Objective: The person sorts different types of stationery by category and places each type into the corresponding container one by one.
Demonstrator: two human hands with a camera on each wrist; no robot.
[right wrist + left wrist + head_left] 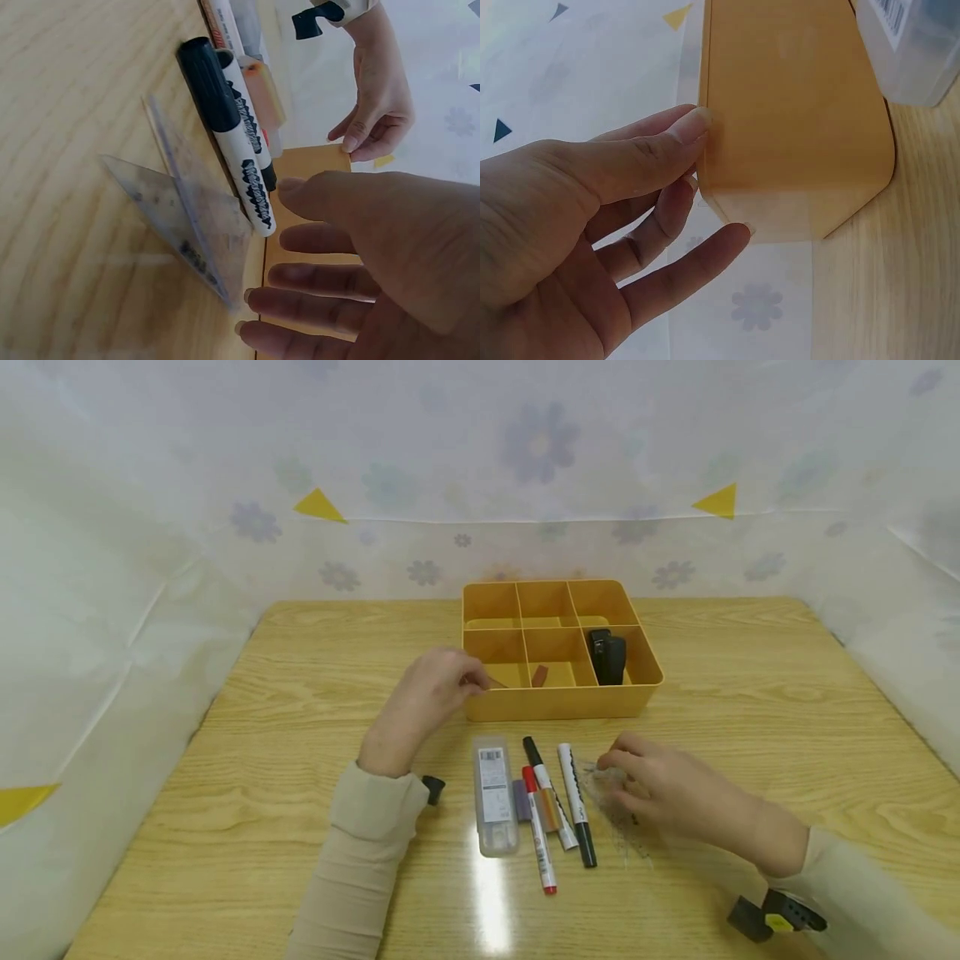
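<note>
Where L grip (429, 697) pinches, box (561, 703) cnr.

You have a pale wood-grain tabletop (750, 685) before you, with a bright streak of reflected light (491, 902) near your side. A white sheet (465, 435) rises beyond its far edge and along both sides. Printed on it, you can see flowers (423, 572) in muted purple and pale green, with 1 large purple bloom (539, 443) high at the back. Your head view shows 3 yellow triangles (318, 507): 2 across the back, 1 low at left. Your left wrist view catches 2 dark triangles (502, 131) too.
</note>
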